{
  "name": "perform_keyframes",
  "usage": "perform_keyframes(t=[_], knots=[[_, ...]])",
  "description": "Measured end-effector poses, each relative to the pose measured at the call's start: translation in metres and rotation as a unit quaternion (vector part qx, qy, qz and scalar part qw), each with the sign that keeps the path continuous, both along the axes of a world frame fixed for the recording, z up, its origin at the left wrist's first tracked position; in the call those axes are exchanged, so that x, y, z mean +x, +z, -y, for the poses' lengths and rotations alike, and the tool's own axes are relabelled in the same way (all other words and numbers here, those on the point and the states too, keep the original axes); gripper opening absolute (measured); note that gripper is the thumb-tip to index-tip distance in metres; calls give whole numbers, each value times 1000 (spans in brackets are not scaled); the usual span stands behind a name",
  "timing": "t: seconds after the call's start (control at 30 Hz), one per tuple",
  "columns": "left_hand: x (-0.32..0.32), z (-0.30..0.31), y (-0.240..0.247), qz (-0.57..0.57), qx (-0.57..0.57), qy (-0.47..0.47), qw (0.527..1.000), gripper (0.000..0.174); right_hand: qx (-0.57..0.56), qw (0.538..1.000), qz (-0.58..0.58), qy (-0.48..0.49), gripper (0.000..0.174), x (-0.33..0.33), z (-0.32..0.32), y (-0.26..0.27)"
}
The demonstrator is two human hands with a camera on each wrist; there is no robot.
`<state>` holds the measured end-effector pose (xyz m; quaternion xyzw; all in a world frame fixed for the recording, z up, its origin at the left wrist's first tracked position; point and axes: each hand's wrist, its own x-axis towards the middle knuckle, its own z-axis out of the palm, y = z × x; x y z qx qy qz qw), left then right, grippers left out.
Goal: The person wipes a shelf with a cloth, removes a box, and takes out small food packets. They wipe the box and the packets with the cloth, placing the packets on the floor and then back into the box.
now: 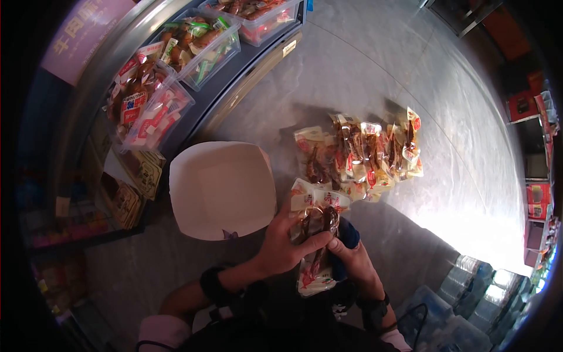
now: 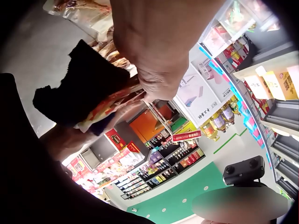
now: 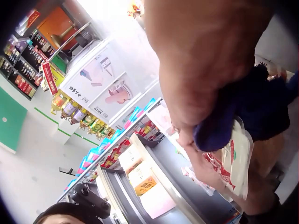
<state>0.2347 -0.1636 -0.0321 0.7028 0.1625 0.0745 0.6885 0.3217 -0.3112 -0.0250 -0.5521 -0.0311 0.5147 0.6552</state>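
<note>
In the head view my left hand [image 1: 280,245] grips vacuum-sealed meat snack packets [image 1: 316,220], its thumb across their front. They are clear and pale-topped, with brown meat showing inside. From the other side my right hand [image 1: 355,261] holds a dark blue cloth [image 1: 350,233] against them, thumb on the lower packet. The cloth [image 3: 254,109] bunches beside a packet [image 3: 239,163] in the right wrist view. Part of each hand's fingers is hidden behind the packets. A heap of similar packets [image 1: 366,149] lies on the grey floor just beyond.
A white open box [image 1: 223,188] stands on the floor left of my hands. Clear bins of packaged snacks [image 1: 202,56] line the shelf [image 1: 234,79] at upper left. Plastic-wrapped bottles [image 1: 469,281] stand at lower right. Bright light falls on the floor to the right.
</note>
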Motion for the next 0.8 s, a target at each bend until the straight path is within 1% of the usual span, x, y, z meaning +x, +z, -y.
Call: perform_keyframes(t=[0.07,0.1,0.13,0.17,0.2,0.23,0.27,0.3,0.33,0.37,0.4,0.43,0.47,0.5,0.53,0.6,0.63,0.67,0.7,0.73,0.77,0.8], knots=[[-1,-3,1,-39,-163,42,985,31,-11,998,-15,56,49,-2,11,-7],[1,-7,7,-21,-169,60,984,24,-32,996,-19,80,49,-3,20,-14],[2,-11,10,-22,-169,61,983,24,-32,996,-20,81,49,0,26,-18],[4,-14,12,15,-200,95,975,23,-61,980,84,169,52,3,31,-20],[6,-17,13,53,-230,127,963,22,-88,945,187,252,55,5,33,-19],[6,-22,15,40,-275,119,953,27,-142,901,287,292,58,10,33,-7],[7,-23,18,40,-277,118,953,27,-144,901,287,292,58,12,38,-5],[9,-23,20,48,-358,119,925,30,-267,845,349,306,58,16,43,-2],[10,-23,21,55,-437,119,890,33,-385,769,403,313,57,19,46,3],[8,-25,12,68,-438,60,894,39,-430,820,301,228,46,33,42,5],[8,-22,12,69,-441,58,893,39,-401,848,318,139,43,42,43,2],[7,-19,13,39,-449,29,892,44,-368,867,333,47,41,51,43,-4],[7,-16,14,10,-456,1,890,50,-351,831,432,26,42,60,37,-7],[6,-16,10,-15,-457,-31,889,50,-330,785,525,6,43,69,31,-11],[6,-12,8,-13,-458,-33,888,50,-304,695,651,24,46,79,26,-22],[6,-6,5,-63,-520,-75,848,51,-284,595,747,82,43,95,19,-39],[5,-4,-1,-66,-570,-86,815,51,-282,593,750,81,43,99,21,-48],[3,-1,-5,-62,-568,-86,816,51,-253,580,768,97,40,105,25,-57],[1,3,-9,-54,-542,-95,833,50,-223,567,785,114,37,106,24,-57],[-1,5,-11,-48,-517,-103,848,50,-221,566,785,115,37,100,27,-57],[-1,5,-12,-59,-520,-99,846,49,-227,649,726,18,33,91,29,-55],[1,6,-13,-57,-519,-98,847,49,-229,718,652,-81,30,80,28,-47]])
